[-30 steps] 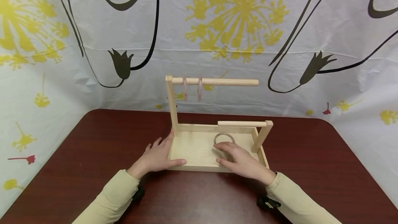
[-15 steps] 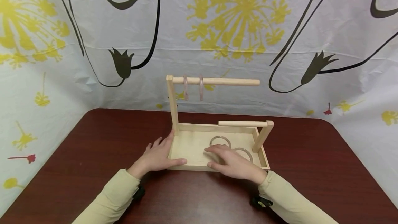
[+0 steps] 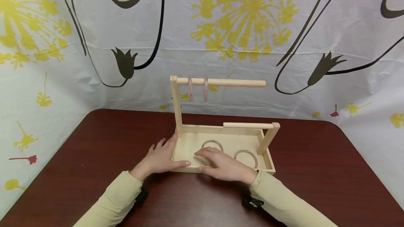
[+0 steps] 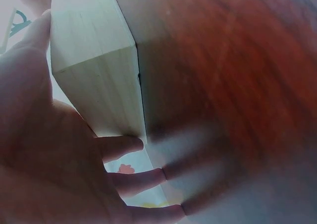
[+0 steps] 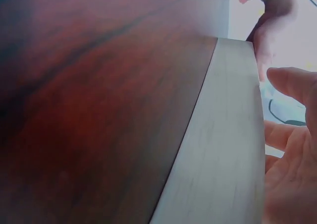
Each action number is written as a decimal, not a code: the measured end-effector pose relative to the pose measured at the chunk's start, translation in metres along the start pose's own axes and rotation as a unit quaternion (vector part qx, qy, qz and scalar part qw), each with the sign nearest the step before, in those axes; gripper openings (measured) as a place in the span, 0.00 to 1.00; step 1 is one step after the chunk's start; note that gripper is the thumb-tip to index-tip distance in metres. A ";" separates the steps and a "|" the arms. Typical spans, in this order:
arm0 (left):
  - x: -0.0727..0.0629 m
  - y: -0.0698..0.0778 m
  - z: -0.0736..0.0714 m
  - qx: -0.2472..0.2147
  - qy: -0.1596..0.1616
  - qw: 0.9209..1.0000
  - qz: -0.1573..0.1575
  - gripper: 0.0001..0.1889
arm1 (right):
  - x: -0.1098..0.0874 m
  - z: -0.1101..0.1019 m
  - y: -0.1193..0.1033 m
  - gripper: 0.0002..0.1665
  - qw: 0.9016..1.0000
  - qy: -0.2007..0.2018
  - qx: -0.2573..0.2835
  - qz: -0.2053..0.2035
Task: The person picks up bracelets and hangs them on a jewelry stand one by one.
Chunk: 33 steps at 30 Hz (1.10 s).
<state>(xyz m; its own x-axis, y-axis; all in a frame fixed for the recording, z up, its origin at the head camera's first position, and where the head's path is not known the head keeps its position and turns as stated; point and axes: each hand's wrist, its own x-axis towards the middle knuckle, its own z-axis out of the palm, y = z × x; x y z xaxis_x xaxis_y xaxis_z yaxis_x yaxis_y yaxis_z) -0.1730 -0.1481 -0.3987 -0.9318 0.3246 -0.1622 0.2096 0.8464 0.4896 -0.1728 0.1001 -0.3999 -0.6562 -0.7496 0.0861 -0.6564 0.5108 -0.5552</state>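
A pale wooden tray (image 3: 221, 129) carries a tall post with a long bar on its left and a short post with a bar on its right. My left hand (image 3: 159, 158) rests at the tray's left front corner, thumb over the front rim, fingers extended along the outer side. Over the tray floor is my right hand (image 3: 225, 165), its fingers reaching onto one bangle (image 3: 212, 141) and covering its near part. Thumb and forefinger stay apart. Another bangle (image 3: 245, 151) lies flat to the right, partly hidden by the wrist.
Two pinkish bangles (image 3: 190, 94) hang from the upper bar (image 3: 236, 82). The lower bar (image 3: 247, 125) juts left above the tray's right rear. Behind the dark red table (image 3: 110, 143) hangs a flower-patterned cloth (image 3: 176, 20).
My right hand has moved left, and the bangle by its fingers has shifted left with it. The right-hand bangle has come into view. My left hand stays on the corner.
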 end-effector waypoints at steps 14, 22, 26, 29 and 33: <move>0.001 -0.001 0.001 -0.011 0.010 1.000 -0.001 0.60 | -0.007 -0.019 0.017 0.28 0.998 0.055 -0.012 -0.002; 0.001 -0.001 0.002 -0.009 0.011 1.000 -0.001 0.61 | -0.003 -0.021 0.025 0.34 0.998 0.045 -0.019 0.032; 0.001 -0.001 0.003 -0.009 0.013 1.000 0.001 0.61 | -0.001 -0.019 0.026 0.38 0.998 0.038 -0.019 0.052; 0.001 -0.001 0.003 -0.007 0.014 1.000 0.002 0.61 | 0.001 -0.018 0.025 0.39 0.998 0.034 -0.013 0.060; 0.001 -0.001 0.002 -0.007 0.013 1.000 0.002 0.60 | 0.006 -0.016 0.023 0.39 0.998 0.028 -0.004 0.063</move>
<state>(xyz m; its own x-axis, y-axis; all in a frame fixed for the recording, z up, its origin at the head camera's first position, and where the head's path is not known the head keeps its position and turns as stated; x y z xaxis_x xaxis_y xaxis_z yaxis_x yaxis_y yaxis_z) -0.1734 -0.1476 -0.4005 -0.9385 0.3169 -0.1371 0.2097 0.8386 0.5028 -0.1977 0.1143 -0.3987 -0.7539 -0.6541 0.0619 -0.5692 0.6033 -0.5586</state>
